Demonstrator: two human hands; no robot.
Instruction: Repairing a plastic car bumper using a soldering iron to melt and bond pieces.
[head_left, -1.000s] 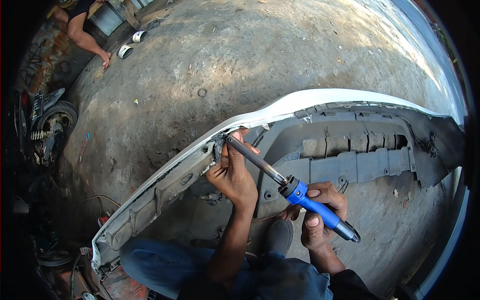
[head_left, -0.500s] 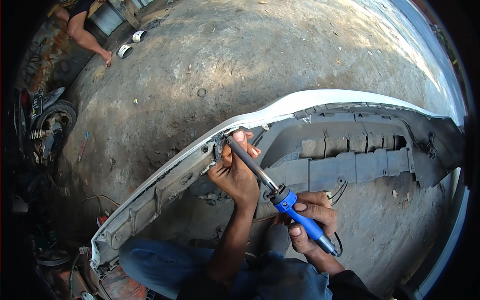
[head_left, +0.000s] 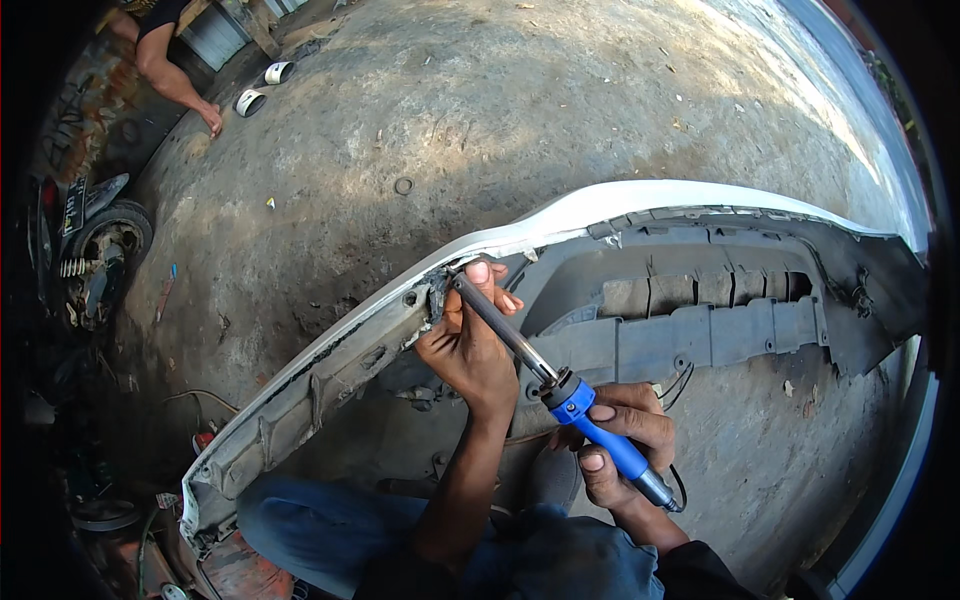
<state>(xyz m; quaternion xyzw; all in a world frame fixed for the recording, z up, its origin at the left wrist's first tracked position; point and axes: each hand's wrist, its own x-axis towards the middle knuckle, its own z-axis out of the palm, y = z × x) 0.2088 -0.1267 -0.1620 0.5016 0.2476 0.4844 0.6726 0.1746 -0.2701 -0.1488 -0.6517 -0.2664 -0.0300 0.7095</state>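
Note:
A white car bumper lies across in front of me, its dark, dirty inner side facing me. Held in my right hand is a soldering iron with a blue handle, fingers and thumb closed round the grip. Its long metal barrel slants up and left. The tip meets the bumper's inner edge by a blackened, rough patch. My left hand is closed on the bumper edge right beside the tip, thumb up against the barrel's end. What lies under those fingers is hidden.
A motorbike wheel stands at the left. Far left, a person's bare leg shows near two white ring-shaped pieces. My jeans-clad legs are under the bumper's left part. The iron's black cord hangs at its rear.

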